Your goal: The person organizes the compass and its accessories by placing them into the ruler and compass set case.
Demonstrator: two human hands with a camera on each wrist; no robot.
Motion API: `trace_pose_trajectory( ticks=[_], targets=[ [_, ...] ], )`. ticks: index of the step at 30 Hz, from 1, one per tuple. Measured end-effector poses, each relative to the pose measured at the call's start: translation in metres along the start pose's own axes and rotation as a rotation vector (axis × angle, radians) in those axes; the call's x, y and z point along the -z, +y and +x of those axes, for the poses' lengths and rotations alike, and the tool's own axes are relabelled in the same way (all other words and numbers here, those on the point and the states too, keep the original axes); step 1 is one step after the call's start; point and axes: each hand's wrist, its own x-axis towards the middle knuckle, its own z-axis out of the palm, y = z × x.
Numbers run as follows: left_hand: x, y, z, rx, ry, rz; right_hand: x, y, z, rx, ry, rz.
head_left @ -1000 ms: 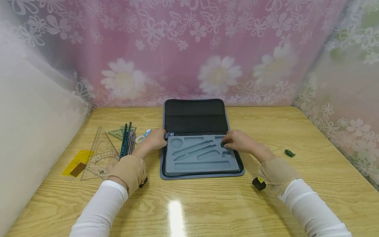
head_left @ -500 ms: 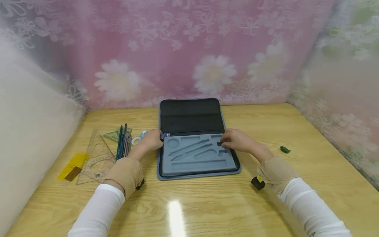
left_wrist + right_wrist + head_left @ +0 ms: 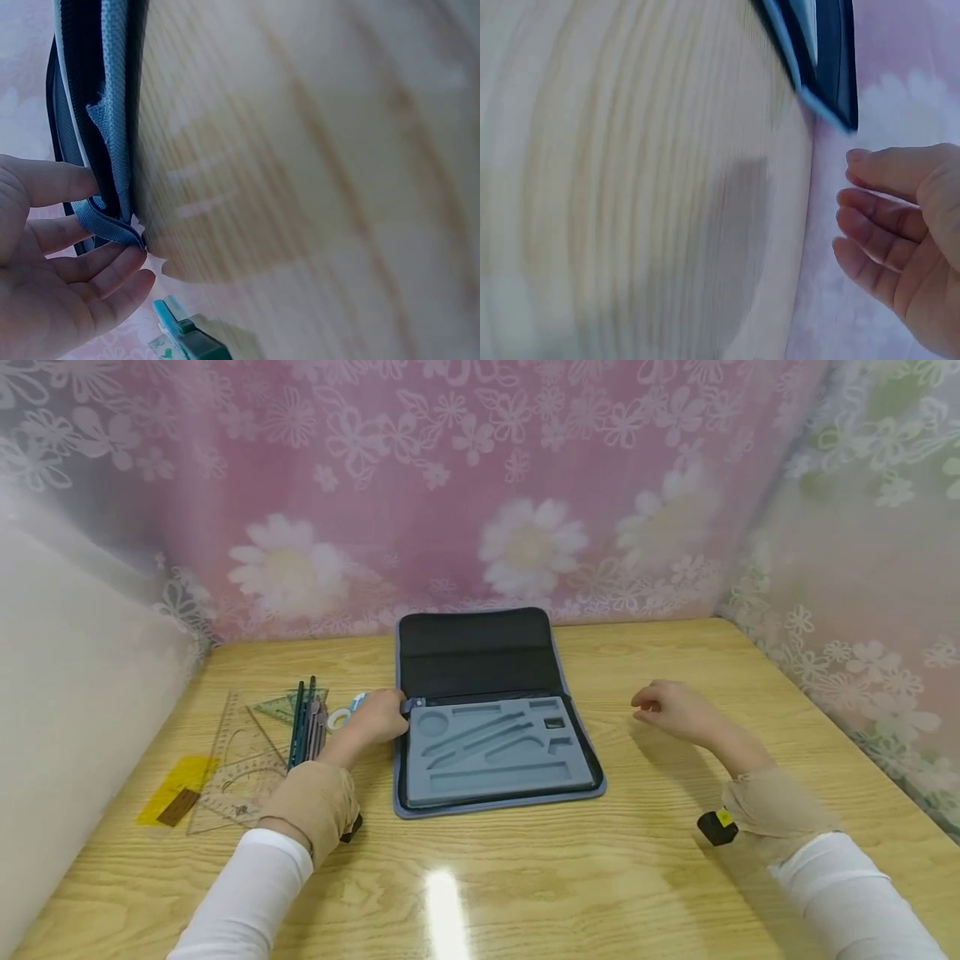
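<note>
An unzipped blue-edged case lies spread on the wooden table, its black lid folded back. Its grey foam insert has shaped hollows, and a small dark block sits in one on the right. At the case's left side, by the hinge, my left hand pinches the edge. The left wrist view has the thumb at the zip edge and the fingers by a blue fabric loop. My right hand hovers over the table right of the case, fingers loosely curled and holding nothing.
Left of the case lie dark pencils, a clear set square, a green triangle, a yellow plastic piece, a brown piece and a white tape roll. A floral curtain stands behind the table.
My right hand has let go of the small dark block in the foam and moved right. It now covers where the small green item lay. My left hand stays at the case edge.
</note>
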Motion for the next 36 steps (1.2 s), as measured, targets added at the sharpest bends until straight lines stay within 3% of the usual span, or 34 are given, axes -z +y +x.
trace_pose_trajectory(
  ticks=[7,13,23,36],
  targets=[
    [0.001,0.001,-0.001,0.000,0.010,0.010,0.015,0.034,-0.022,-0.135,-0.040,-0.086],
    [0.001,0.001,-0.001,0.006,0.005,0.021,0.019,0.051,-0.030,-0.192,-0.104,-0.166],
    [-0.001,0.001,-0.001,0.017,-0.011,0.022,0.009,0.057,-0.036,-0.208,-0.140,-0.142],
    [0.000,0.001,-0.001,0.010,-0.006,0.025,0.008,0.048,-0.031,-0.198,-0.045,-0.131]
  ],
)
